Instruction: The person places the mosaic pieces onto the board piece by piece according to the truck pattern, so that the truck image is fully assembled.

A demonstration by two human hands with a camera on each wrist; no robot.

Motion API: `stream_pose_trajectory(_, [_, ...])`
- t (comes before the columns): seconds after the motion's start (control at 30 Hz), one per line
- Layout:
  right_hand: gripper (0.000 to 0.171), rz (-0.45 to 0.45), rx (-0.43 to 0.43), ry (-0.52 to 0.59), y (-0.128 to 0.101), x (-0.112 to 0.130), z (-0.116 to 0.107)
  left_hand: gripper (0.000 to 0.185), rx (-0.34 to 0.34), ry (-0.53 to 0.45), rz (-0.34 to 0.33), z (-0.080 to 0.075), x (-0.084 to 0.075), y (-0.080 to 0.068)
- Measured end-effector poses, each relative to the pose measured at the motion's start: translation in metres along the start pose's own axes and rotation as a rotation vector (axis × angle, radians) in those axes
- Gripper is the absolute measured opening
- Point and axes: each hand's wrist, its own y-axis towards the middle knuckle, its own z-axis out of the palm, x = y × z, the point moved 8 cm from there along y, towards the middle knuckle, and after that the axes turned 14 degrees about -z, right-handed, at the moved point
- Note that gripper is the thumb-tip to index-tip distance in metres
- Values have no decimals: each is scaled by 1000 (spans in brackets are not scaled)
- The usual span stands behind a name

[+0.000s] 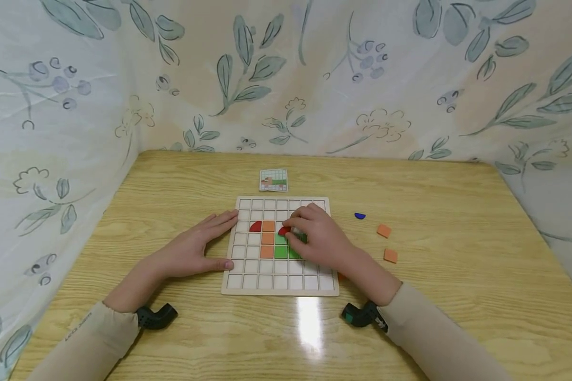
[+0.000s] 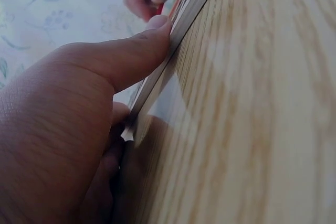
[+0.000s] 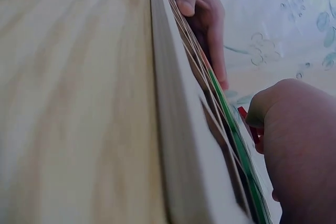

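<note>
A pale wooden grid board (image 1: 248, 283) lies on the table. Along its left edge rests my left hand (image 1: 190, 248), thumb and fingers extended, the thumb tip touching the rim. Over the middle of the grid, my right hand (image 1: 321, 235) pinches a red rounded piece (image 1: 284, 231) between thumb and fingers, just above a light green piece. A red quarter-circle piece (image 1: 256, 227) sits in a cell beside a column of orange squares (image 1: 268, 238). Green squares (image 1: 280, 252) fill cells right of that column; some are partly hidden under the right hand.
Behind the board lies a small picture card (image 1: 274, 180). To the right are a blue half-circle piece (image 1: 359, 216) and loose orange squares (image 1: 383, 230), one partly covered by the right wrist. Patterned cloth (image 1: 286, 79) hangs behind the wooden table (image 1: 195, 344).
</note>
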Motion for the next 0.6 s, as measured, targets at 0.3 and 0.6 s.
stream_pose_trajectory(0.3, [19, -39, 49, 10, 22, 16, 19, 105, -5, -12, -10, 1, 0, -1])
stream_pose_trajectory(0.6, [19, -92, 49, 43, 41, 28, 35, 107, -18, -18, 14, 1, -2, 0])
